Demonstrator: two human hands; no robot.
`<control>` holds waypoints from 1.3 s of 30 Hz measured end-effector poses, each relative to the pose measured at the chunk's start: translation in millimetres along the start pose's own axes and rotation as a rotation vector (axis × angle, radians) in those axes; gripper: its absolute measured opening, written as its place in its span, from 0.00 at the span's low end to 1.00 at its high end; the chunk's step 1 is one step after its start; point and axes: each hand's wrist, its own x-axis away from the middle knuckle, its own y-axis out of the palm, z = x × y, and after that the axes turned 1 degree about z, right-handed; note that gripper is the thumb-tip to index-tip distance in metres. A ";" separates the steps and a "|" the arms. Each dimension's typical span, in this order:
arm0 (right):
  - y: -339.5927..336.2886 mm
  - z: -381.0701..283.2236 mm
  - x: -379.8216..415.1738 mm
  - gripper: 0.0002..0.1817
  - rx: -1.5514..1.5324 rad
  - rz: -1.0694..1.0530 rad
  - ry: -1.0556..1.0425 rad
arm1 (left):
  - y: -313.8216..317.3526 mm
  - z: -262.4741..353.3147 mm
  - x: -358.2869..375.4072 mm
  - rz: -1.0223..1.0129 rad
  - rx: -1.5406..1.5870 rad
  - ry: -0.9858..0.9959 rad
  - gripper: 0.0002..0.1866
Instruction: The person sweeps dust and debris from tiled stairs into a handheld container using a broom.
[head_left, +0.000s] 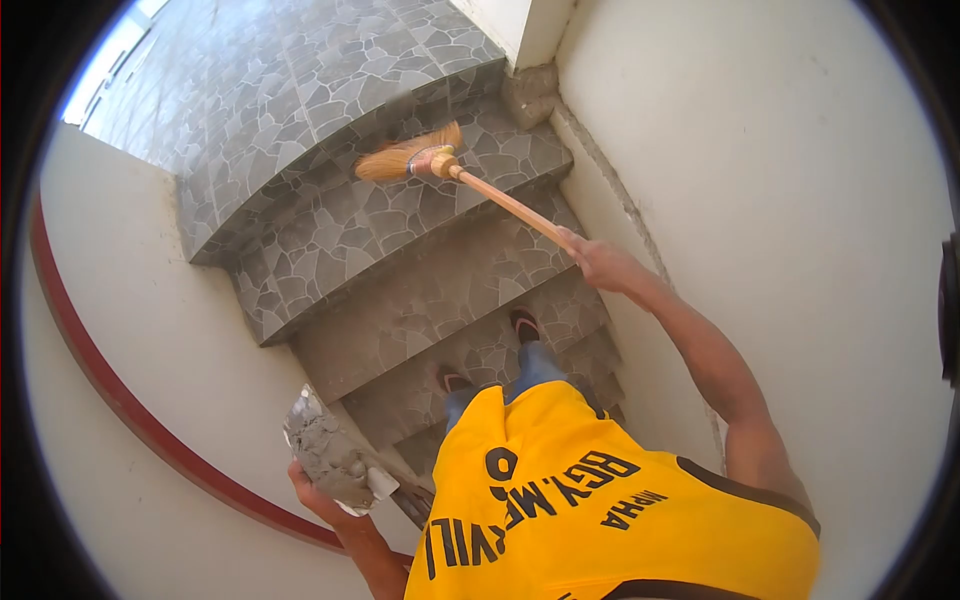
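One broom (512, 208) — bristles (388, 163) well beyond the right grip (602, 265).

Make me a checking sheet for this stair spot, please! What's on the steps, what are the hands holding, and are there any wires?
Surface: grey steps with a stone pattern; brownish, dusty-looking patches on some.
Job's things: straw broom over an upper step, touching or not can't be told; grey-smeared piece with pale edges, exact kind unclear.
Clutter: nothing seen.
Hands: right hand grips the broom's wooden handle; left hand holds the grey-smeared piece, fingers partly hidden.
Cables: nothing seen.
Surroundings: pale wall on the right, marked along its lower edge; curved red band on the left; flip-flops on the person's feet.
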 end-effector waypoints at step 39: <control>76.3 11.4 121.3 0.13 -0.911 0.122 0.734 | 5.5 -8.7 -20.1 -0.157 0.165 -0.118 0.22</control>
